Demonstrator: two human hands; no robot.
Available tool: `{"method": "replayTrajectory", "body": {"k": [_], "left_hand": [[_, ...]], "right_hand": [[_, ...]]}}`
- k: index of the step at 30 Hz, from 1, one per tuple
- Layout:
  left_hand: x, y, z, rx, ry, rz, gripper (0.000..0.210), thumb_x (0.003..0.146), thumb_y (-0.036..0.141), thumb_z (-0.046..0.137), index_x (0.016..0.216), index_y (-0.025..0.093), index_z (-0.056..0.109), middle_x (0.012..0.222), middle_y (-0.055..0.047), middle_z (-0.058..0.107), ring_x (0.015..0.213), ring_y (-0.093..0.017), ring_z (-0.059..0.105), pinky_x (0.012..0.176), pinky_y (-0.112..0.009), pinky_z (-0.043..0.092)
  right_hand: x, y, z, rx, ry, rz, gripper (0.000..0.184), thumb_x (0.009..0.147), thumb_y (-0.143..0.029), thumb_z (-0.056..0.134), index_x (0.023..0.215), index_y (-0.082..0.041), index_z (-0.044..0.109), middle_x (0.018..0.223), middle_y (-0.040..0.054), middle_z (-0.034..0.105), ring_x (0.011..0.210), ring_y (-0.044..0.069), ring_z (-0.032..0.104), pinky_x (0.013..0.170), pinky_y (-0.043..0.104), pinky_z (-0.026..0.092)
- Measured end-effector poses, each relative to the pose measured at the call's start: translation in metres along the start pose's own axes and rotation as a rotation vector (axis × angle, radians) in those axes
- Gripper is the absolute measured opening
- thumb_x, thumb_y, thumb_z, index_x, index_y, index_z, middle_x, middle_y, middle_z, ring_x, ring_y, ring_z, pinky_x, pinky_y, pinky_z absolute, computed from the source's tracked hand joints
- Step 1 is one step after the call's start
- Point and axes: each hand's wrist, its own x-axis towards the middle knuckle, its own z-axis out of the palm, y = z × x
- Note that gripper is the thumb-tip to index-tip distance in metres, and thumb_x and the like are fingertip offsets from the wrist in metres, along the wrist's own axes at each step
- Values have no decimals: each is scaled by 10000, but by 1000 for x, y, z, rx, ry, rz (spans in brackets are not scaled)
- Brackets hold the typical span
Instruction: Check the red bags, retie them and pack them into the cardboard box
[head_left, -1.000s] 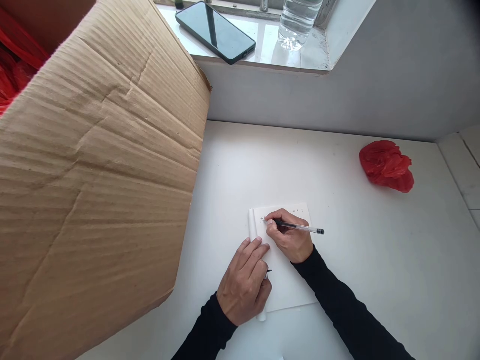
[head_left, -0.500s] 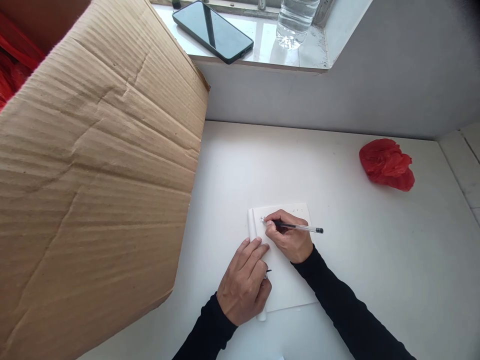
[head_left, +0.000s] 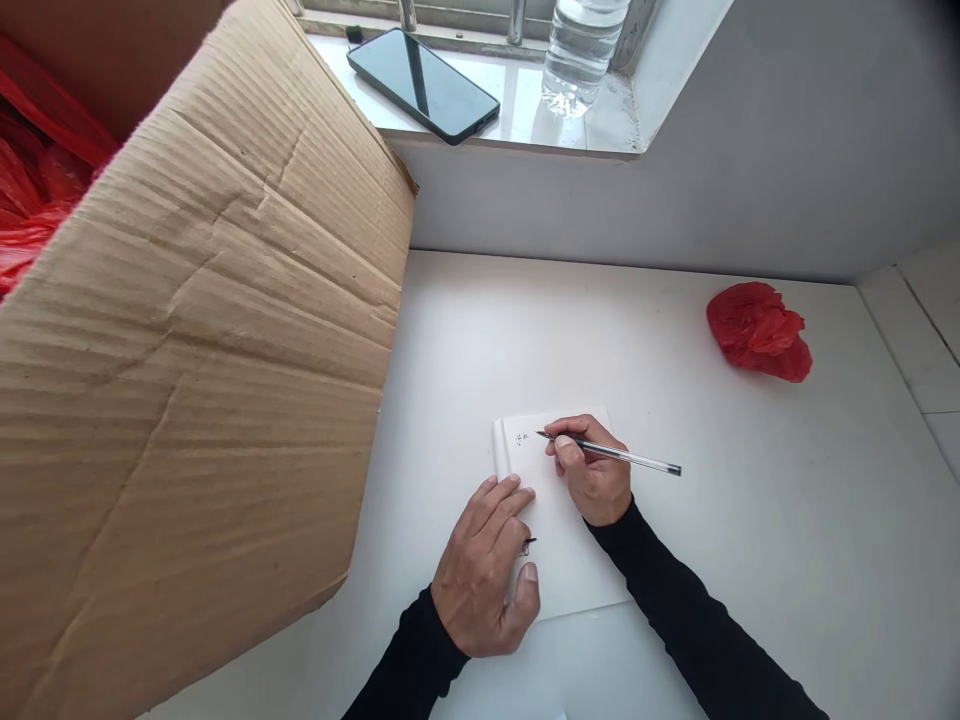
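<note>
My right hand [head_left: 592, 470] grips a clear-barrelled pen [head_left: 630, 457] with a black tip. The pen slants to the right, its point at the top of a white notebook page [head_left: 570, 570], just right of a few small handwritten characters [head_left: 522, 439]. On the notebook's left part rests my left hand [head_left: 487, 570], three fingers stretched flat over the page near the spine. Its index finger is curled over a small clear and black piece that looks like the pen cap [head_left: 529, 544], partly hidden, and the thumb lies apart.
A large cardboard box [head_left: 225, 380] fills the left side, with red plastic [head_left: 45, 200] behind it. A crumpled red plastic bag [head_left: 759, 332] lies at the right back of the white table [head_left: 480, 330]. On the windowsill are a phone [head_left: 427, 85] and a clear water bottle [head_left: 581, 60].
My right hand and pen have shifted slightly right, uncovering the written characters, and the pen's back end reaches farther right. My left thumb has moved away from the index finger. The view has shifted slightly.
</note>
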Motion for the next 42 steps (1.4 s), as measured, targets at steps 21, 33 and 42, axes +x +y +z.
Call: {"method": "replayTrajectory", "body": {"k": [21,33,42], "left_hand": [[-4,33,-5,51,285,-139,245,876,50,653,1079,179,610,739,-11,569,731,-166,457,717,-332,426],[-8,43,-4,-8,178,-135,293,895,52,622,1152,192,598,800,-17,611,760,-167,459,743,-333,408],[-6,44,-9,-46,25,-97,142,947,78,532,1001,205,562,731,9,559,685,-155,412,740,-340,383]], "right_hand": [[-72,-34,-42,254,-246,231,201,953,-411,608,935,-214,644,782,21,662,721,169,645,559,253,519],[-80,-36,-40,238,-320,230,235,969,-424,596,921,-206,670,819,19,652,732,155,628,596,256,505],[-83,-35,-42,255,-410,243,424,1027,-519,438,1010,-181,693,801,34,633,710,152,575,606,278,454]]}}
